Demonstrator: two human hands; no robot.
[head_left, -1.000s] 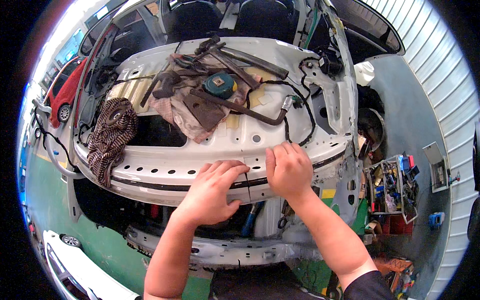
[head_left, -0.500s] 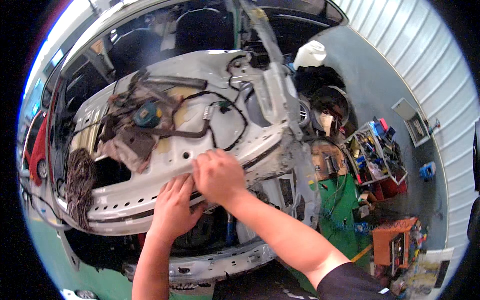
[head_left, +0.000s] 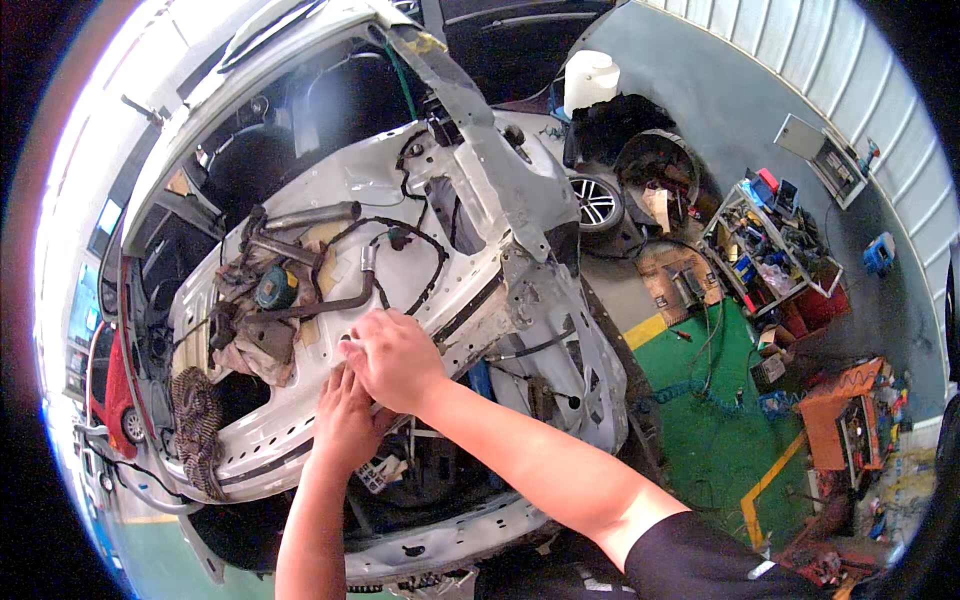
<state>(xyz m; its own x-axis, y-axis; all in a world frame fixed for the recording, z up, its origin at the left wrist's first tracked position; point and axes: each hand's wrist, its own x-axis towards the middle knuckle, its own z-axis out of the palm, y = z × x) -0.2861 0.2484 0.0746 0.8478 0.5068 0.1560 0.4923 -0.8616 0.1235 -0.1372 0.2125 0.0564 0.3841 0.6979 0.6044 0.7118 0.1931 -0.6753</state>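
My left hand (head_left: 345,428) rests on the front edge of a pale grey car body panel (head_left: 285,432), its fingers stretched over the top and its thumb apart. Right beside its fingertips, my right hand (head_left: 398,362) presses on the panel with curled fingers. Whatever may be under those fingers is hidden. Beyond the hands, a bent metal bar (head_left: 345,302) lies across crumpled brownish rags (head_left: 262,352). A teal, rounded thing (head_left: 277,287) sits among them. To the left, a striped grey cloth (head_left: 196,425) hangs over the panel's edge.
A dark wiring harness (head_left: 440,262) loops over the panel. Farther right stand a wheel (head_left: 597,204), a white plastic container (head_left: 590,80) and a tool cart (head_left: 770,250) full of tools. Cardboard (head_left: 662,278) and hoses lie on the floor. An orange cabinet (head_left: 835,415) is at the lower right.
The view has shifted, showing more floor at the right. Both hands stay together at the panel's edge; the right hand's fingers are more curled and sit closer over the left fingertips.
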